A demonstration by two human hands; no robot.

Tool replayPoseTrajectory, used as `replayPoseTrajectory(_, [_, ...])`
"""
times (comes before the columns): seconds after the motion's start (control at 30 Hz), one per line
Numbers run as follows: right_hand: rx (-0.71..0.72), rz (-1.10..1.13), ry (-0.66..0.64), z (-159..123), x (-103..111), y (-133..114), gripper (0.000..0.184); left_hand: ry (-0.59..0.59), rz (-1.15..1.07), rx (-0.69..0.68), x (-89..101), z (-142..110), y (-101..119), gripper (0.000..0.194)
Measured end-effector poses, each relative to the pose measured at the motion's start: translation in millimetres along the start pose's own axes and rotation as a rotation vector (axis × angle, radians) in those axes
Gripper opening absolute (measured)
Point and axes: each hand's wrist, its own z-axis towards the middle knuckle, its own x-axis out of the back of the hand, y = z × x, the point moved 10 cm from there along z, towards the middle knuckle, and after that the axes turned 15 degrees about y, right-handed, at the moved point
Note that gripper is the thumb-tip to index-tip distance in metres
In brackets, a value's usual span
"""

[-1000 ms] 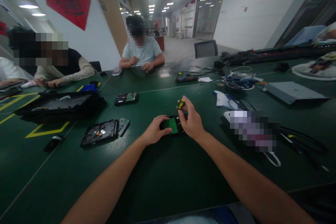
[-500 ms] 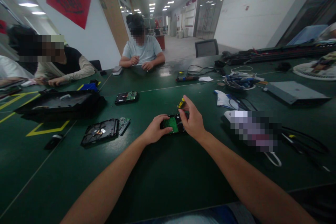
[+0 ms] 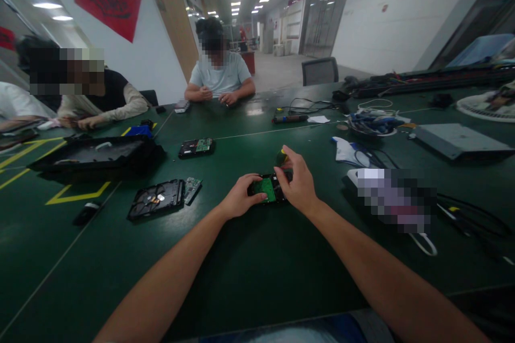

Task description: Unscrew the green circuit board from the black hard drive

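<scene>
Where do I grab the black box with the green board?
Take the black box by its near and far edges, probably from the left, like the left hand: the box lies flat; the right hand partly covers its right end.

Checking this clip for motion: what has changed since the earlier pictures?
The yellow-and-black tool in the right hand has turned, showing less yellow; which way is unclear. Nothing was visibly taken or let go. The left hand stays on the green board.

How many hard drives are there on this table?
3: the green-boarded drive held by the left hand; the left drive, beside a loose circuit board; and the far drive, beyond that board. Others could be hidden.
</scene>
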Motion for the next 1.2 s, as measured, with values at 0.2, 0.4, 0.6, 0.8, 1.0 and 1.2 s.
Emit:
replayPoseTrajectory(0.2, [0.012,-0.001,0.003,1.3,1.5,-3.5,0.055,-0.002,0.019,0.018,0.7,0.2,-1.1,0.048])
replayPoseTrajectory(0.4, [0.020,-0.008,0.010,0.7,2.0,-3.7,0.055,-0.003,0.017,0.019,1.2,0.1,-0.1,0.049])
replayPoseTrajectory(0.6, [0.042,-0.011,-0.004,2.3,2.4,-7.6,0.056,-0.004,0.009,0.013,1.2,0.0,0.2,0.050])
replayPoseTrajectory(0.8, [0.012,-0.008,0.019,1.9,4.7,-3.6,0.059,0.004,0.017,0.007,1.2,0.3,0.7,0.048])
replayPoseTrajectory(1.0, [0.006,-0.023,0.005,1.5,2.9,-4.1,0.066,0.000,0.023,0.020,0.6,0.6,-2.1,0.049])
replayPoseTrajectory(1.2, [0.019,-0.034,0.015,3.1,4.5,-6.6,0.061,0.000,0.025,0.017,0.7,-0.1,-1.0,0.049])
